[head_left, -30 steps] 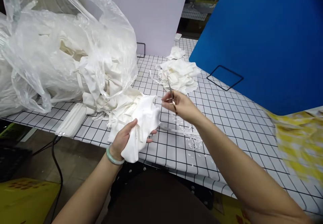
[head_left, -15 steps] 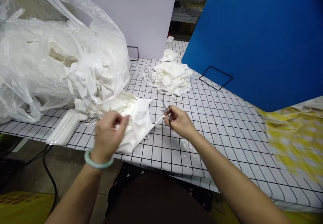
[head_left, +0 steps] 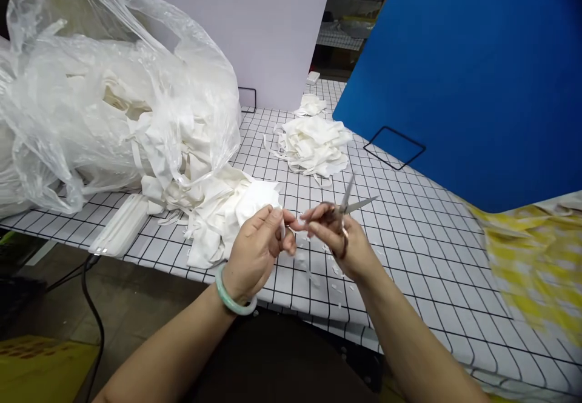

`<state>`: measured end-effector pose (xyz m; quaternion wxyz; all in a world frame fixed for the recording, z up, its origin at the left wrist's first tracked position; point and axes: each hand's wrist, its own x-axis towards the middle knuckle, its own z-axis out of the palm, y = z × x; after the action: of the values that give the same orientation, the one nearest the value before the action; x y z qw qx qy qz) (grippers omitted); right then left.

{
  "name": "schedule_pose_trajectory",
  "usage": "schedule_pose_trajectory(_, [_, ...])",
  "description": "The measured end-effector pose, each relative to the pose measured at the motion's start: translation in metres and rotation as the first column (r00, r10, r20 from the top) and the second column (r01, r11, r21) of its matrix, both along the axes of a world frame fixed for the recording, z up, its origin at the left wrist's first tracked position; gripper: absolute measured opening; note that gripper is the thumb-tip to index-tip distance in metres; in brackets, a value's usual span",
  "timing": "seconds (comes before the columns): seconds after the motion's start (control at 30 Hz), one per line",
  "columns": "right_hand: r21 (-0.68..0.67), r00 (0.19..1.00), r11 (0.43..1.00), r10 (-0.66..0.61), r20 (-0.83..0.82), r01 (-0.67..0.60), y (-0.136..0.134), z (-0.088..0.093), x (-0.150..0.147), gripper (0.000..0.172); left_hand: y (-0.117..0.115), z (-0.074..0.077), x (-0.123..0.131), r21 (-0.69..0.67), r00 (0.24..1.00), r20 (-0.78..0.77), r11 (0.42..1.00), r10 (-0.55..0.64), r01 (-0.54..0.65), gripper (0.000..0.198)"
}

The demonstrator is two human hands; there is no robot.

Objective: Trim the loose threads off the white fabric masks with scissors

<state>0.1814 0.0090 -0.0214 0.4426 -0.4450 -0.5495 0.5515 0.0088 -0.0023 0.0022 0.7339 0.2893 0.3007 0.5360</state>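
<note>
My left hand (head_left: 257,248), with a pale green bangle at the wrist, pinches a narrow white strip (head_left: 282,231) in front of me. My right hand (head_left: 341,239) grips small scissors (head_left: 352,200) whose blades stand apart and point up and right. The fingertips of both hands meet over the near edge of the black-gridded white table (head_left: 409,221). A loose white fabric piece (head_left: 227,212) lies on the table just left of my left hand. Small white offcuts (head_left: 334,269) are scattered under my right hand.
A big clear plastic bag (head_left: 104,100) stuffed with white fabric fills the left of the table. A heap of white pieces (head_left: 313,145) lies further back. A blue board (head_left: 473,76) stands at right, a white board (head_left: 254,27) behind, yellow cloth (head_left: 536,257) at far right.
My left hand let go of the large white piece, which now lies on the table, and came to meet my right hand. The scissors turned from pointing away to pointing up and right.
</note>
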Motion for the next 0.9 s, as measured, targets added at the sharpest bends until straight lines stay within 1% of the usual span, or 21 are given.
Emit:
schedule_pose_trajectory(0.03, [0.038,0.998,0.999,-0.016,-0.06,0.018,0.004,-0.007,-0.004,0.029,-0.003,0.003,-0.002,0.018,0.998,-0.045,0.999,-0.047,0.048,0.02])
schedule_pose_trajectory(0.1, [0.099,0.995,0.995,0.043,-0.091,-0.034,0.012,-0.013,-0.014,0.037,-0.008,0.007,-0.007,0.046,0.977,-0.156,0.987,-0.144,0.153,0.019])
schedule_pose_trajectory(0.13, [0.105,0.993,0.992,0.079,-0.082,-0.07,0.016,-0.014,-0.019,0.038,-0.009,0.008,-0.01,0.055,0.96,-0.216,0.979,-0.179,0.195,0.02])
schedule_pose_trajectory(0.17, [0.09,0.993,0.993,0.089,-0.078,-0.082,0.019,-0.014,-0.023,0.038,-0.01,0.009,-0.014,0.06,0.94,-0.275,0.973,-0.2,0.225,0.022])
schedule_pose_trajectory(0.2, [0.064,0.994,0.996,0.069,-0.085,-0.064,0.021,-0.014,-0.026,0.036,-0.011,0.01,-0.018,0.066,0.92,-0.336,0.969,-0.204,0.239,0.024])
schedule_pose_trajectory(0.23, [0.035,0.994,0.999,0.031,-0.101,-0.028,0.023,-0.015,-0.029,0.034,-0.012,0.01,-0.022,0.083,0.895,-0.405,0.968,-0.184,0.237,0.026])
schedule_pose_trajectory(0.27, [0.004,0.993,1.0,-0.01,-0.12,0.011,0.023,-0.017,-0.031,0.034,-0.013,0.009,-0.026,0.124,0.865,-0.483,0.967,-0.136,0.221,0.027])
schedule_pose_trajectory(0.3, [-0.024,0.99,0.999,-0.038,-0.139,0.035,0.021,-0.02,-0.034,0.034,-0.014,0.008,-0.029,0.19,0.828,-0.558,0.962,-0.057,0.194,0.027])
schedule_pose_trajectory(0.33, [-0.051,0.986,0.998,-0.052,-0.159,0.044,0.019,-0.024,-0.037,0.034,-0.014,0.005,-0.032,0.278,0.786,-0.617,0.947,0.048,0.161,0.026])
schedule_pose_trajectory(0.37, [-0.08,0.982,0.996,-0.055,-0.18,0.041,0.015,-0.029,-0.04,0.034,-0.014,0.002,-0.033,0.372,0.744,-0.649,0.919,0.159,0.128,0.025])
schedule_pose_trajectory(0.4, [-0.113,0.977,0.993,-0.06,-0.204,0.037,0.01,-0.034,-0.045,0.035,-0.013,-0.002,-0.033,0.451,0.718,-0.651,0.887,0.246,0.105,0.025])
schedule_pose_trajectory(0.43, [-0.147,0.972,0.989,-0.068,-0.226,0.035,0.004,-0.04,-0.049,0.035,-0.012,-0.006,-0.032,0.5,0.722,-0.627,0.862,0.292,0.084,0.024])
schedule_pose_trajectory(0.47, [-0.178,0.967,0.983,-0.078,-0.242,0.035,-0.002,-0.044,-0.054,0.037,-0.011,-0.011,-0.029,0.513,0.756,-0.586,0.856,0.291,0.068,0.025])
schedule_pose_trajectory(0.53, [-0.21,0.97,0.978,-0.069,-0.232,0.019,-0.013,-0.049,-0.059,0.038,-0.009,-0.02,-0.024,0.461,0.85,-0.484,0.886,0.207,0.047,0.027])
schedule_pose_trajectory(0.6, [-0.155,0.99,0.988,-0.013,-0.138,-0.008,-0.022,-0.047,-0.055,0.034,-0.008,-0.027,-0.02,0.378,0.907,-0.4,0.925,0.135,0.029,0.029])
schedule_pose_trajectory(0.67, [-0.022,0.998,1.0,0.021,0.053,-0.02,-0.029,-0.038,-0.042,0.027,-0.01,-0.031,-0.017,0.341,0.909,-0.397,0.94,0.126,0.019,0.029])
schedule_pose_trajectory(0.7, [0.061,0.986,0.998,0.015,0.169,-0.025,-0.031,-0.033,-0.033,0.025,-0.012,-0.033,-0.016,0.345,0.899,-0.418,0.938,0.132,0.023,0.029])
schedule_pose_trajectory(0.77, [0.203,0.92,0.978,-0.034,0.391,-0.05,-0.035,-0.023,-0.016,0.027,-0.015,-0.033,-0.014,0.373,0.869,-0.474,0.926,0.142,0.052,0.03])
schedule_pose_trajectory(0.8, [0.25,0.876,0.965,-0.057,0.48,-0.074,-0.037,-0.019,-0.009,0.03,-0.017,-0.034,-0.013,0.394,0.851,-0.503,0.916,0.148,0.073,0.031])
schedule_pose_trajectory(0.87, [0.306,0.799,0.945,-0.094,0.594,-0.115,-0.04,-0.014,0.001,0.035,-0.02,-0.034,-0.01,0.432,0.818,-0.551,0.895,0.164,0.112,0.033])
schedule_pose_trajectory(0.9, [0.318,0.777,0.94,-0.108,0.62,-0.123,-0.042,-0.013,0.004,0.037,-0.021,-0.035,-0.009,0.454,0.804,-0.568,0.882,0.175,0.128,0.033])
